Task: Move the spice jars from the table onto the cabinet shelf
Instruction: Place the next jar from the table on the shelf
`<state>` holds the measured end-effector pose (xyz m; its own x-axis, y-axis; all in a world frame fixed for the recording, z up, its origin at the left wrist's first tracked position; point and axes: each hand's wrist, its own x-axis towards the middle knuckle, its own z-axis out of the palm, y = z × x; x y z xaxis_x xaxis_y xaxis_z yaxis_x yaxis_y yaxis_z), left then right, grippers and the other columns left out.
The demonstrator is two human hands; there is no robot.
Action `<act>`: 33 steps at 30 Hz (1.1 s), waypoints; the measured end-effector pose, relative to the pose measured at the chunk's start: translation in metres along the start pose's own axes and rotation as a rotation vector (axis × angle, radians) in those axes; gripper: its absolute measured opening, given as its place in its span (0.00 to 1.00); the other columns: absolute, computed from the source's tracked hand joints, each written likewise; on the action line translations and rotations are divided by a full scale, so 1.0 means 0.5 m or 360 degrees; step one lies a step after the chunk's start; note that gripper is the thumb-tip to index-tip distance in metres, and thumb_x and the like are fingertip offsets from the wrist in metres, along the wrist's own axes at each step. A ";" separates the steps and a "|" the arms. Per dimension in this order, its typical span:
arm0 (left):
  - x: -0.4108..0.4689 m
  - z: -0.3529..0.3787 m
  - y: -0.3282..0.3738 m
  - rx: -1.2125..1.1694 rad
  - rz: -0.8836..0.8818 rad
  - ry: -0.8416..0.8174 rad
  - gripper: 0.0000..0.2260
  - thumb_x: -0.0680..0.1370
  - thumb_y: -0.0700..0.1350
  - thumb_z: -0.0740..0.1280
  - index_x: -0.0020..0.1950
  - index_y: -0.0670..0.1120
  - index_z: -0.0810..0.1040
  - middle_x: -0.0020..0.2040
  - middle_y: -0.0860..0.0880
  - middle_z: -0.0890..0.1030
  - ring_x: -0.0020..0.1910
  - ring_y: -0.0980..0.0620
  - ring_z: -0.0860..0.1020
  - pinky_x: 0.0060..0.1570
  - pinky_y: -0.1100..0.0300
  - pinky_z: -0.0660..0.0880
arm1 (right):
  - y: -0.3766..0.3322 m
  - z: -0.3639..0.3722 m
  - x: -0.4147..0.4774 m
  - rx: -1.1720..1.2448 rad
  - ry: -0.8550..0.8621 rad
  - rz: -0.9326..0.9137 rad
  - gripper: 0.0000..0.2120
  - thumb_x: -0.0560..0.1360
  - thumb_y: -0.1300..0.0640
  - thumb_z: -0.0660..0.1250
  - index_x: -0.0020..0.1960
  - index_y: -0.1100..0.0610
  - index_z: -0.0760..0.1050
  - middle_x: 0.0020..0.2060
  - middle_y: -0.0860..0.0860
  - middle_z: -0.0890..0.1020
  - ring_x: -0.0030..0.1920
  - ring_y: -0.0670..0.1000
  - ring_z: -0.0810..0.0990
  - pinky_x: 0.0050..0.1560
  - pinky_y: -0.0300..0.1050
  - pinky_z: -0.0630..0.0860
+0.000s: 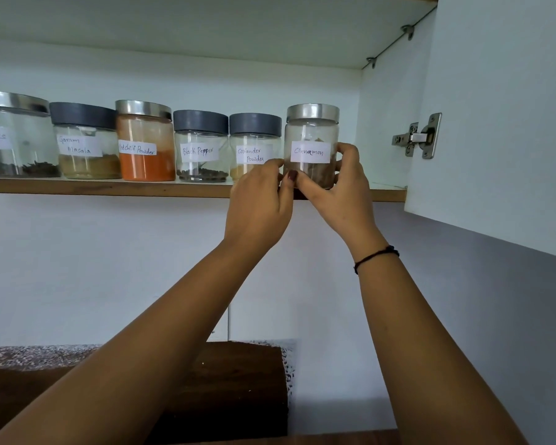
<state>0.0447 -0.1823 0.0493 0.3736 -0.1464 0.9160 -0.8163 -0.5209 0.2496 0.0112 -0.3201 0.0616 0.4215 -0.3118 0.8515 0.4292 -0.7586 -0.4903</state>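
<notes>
A cinnamon jar [312, 130] with a steel lid stands at the right end of a row on the cabinet shelf [109, 187]. My right hand [337, 184] grips its right side and base. My left hand [260, 197] pinches its lower left side with thumb and fingertips. To its left stand the coriander powder jar [254, 136], black pepper jar [201, 146], red chilli powder jar [145, 142], garam masala jar [85, 142] and a steel-lidded jar [16, 136] at the frame's left edge. All are upright and labelled.
The open cabinet door [501, 117] with its hinge [419, 136] hangs at the right. A bare stretch of shelf lies right of the cinnamon jar. A dark wooden table [231, 387] and a speckled counter [39, 354] lie below.
</notes>
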 end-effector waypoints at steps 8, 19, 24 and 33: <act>0.001 0.000 -0.013 0.0037 0.0058 -0.0038 0.17 0.81 0.47 0.60 0.68 0.44 0.76 0.53 0.47 0.84 0.51 0.48 0.81 0.50 0.49 0.78 | 0.002 0.005 0.021 -0.0227 -0.0083 -0.0001 0.32 0.70 0.39 0.72 0.66 0.54 0.67 0.53 0.51 0.82 0.50 0.51 0.81 0.37 0.34 0.72; 0.006 -0.013 -0.010 0.0030 0.0058 -0.0115 0.16 0.77 0.45 0.62 0.63 0.44 0.79 0.48 0.47 0.84 0.47 0.47 0.82 0.48 0.48 0.79 | -0.009 0.007 0.033 -0.0488 -0.0160 0.0099 0.31 0.71 0.36 0.70 0.62 0.58 0.72 0.54 0.53 0.81 0.52 0.54 0.80 0.45 0.44 0.76; 0.003 -0.009 -0.011 0.0018 0.0063 -0.0102 0.14 0.75 0.48 0.63 0.59 0.47 0.79 0.49 0.50 0.84 0.47 0.51 0.82 0.48 0.50 0.80 | -0.013 0.008 0.036 -0.0514 -0.0170 0.0108 0.30 0.71 0.35 0.70 0.59 0.59 0.75 0.52 0.53 0.82 0.52 0.54 0.80 0.48 0.48 0.78; 0.003 -0.011 -0.009 -0.0012 0.0043 -0.0107 0.19 0.75 0.49 0.63 0.64 0.48 0.79 0.54 0.51 0.84 0.50 0.53 0.82 0.53 0.51 0.80 | -0.012 0.012 0.040 -0.0579 -0.0184 0.0105 0.29 0.71 0.34 0.69 0.59 0.57 0.76 0.51 0.52 0.83 0.52 0.54 0.81 0.49 0.49 0.79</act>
<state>0.0467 -0.1756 0.0511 0.3798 -0.2170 0.8993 -0.8297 -0.5098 0.2274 0.0218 -0.3186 0.0803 0.5349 -0.3158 0.7837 0.0953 -0.8991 -0.4273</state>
